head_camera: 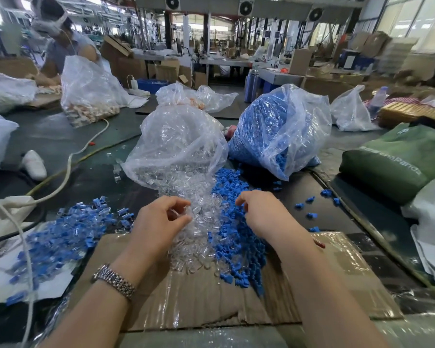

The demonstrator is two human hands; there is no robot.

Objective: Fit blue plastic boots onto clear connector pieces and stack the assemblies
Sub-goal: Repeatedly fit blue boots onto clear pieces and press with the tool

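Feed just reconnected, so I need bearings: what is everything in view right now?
bag of clear connectors: one, transparent, centre
bag of blue boots: one, centre right
loose clear connectors: many, under left hand
loose blue boots: many, under right hand
finished assemblies: pile, blue-and-clear, left
cardboard sheet: one, brown, front
green bag: one, right
left hand: pinches a clear piece
right hand: grip unclear, fingers among boots

This is a factory assembly hall. Around the dark worktable [60,136], plastic sacks of bulk parts [281,129] stand open. Behind the table stretch rows of workbenches [219,60], stacked cardboard cartons [377,43] and ventilation fans [246,7] overhead. Left of it, another worker [60,38] sorts pieces.
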